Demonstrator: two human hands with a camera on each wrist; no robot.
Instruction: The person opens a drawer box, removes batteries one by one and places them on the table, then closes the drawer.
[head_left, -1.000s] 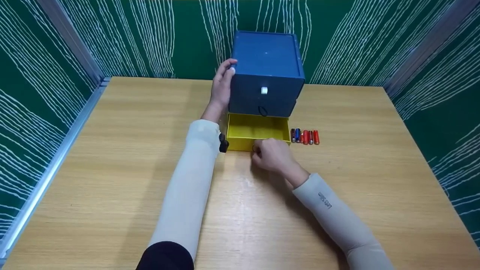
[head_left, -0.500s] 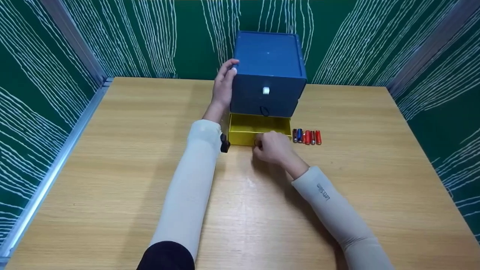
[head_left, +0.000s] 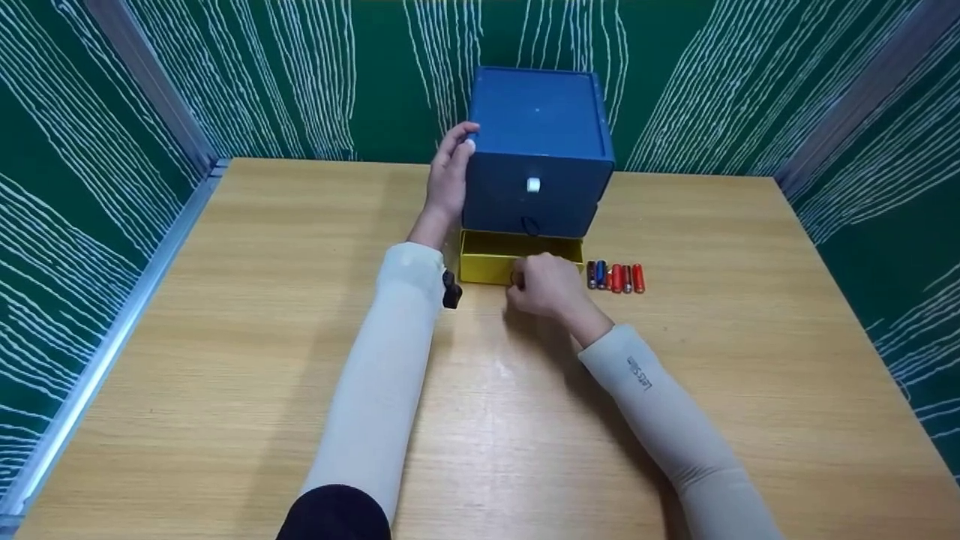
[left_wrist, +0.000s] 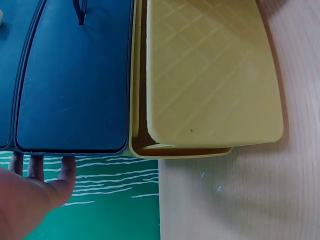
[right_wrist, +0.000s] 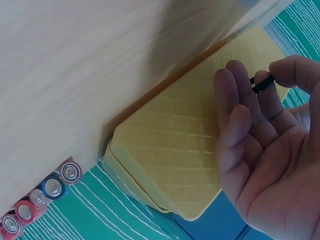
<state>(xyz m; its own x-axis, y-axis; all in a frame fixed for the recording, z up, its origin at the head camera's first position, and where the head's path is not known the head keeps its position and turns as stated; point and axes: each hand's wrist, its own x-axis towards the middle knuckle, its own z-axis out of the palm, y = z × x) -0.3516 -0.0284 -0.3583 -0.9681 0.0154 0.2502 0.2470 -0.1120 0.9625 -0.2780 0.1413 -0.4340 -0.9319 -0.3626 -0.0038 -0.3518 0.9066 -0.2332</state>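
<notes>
A small blue drawer unit [head_left: 537,112] stands at the back of the table, its lowest drawer, a yellow one [head_left: 481,268], partly pulled out. My left hand [head_left: 448,176] rests against the unit's left side, fingers extended; in the left wrist view its fingertips touch the side wall. At the yellow front, my right hand [head_left: 550,285] pinches a black loop pull [right_wrist: 263,84] between thumb and index finger, the other fingers bent beside the patterned face. Part of the drawer's interior shows in the head view, while its front right part is hidden behind my right hand.
Several batteries [head_left: 616,278], red, blue and dark, lie in a row just right of the drawer. A white knob [head_left: 533,185] and another black loop [head_left: 530,225] sit on the upper blue fronts. Green walls with white lines border the wooden table [head_left: 225,337].
The yellow drawer has slid back toward the unit, so less of it sticks out. My right hand has moved forward with it, while my left hand has stayed on the side.
</notes>
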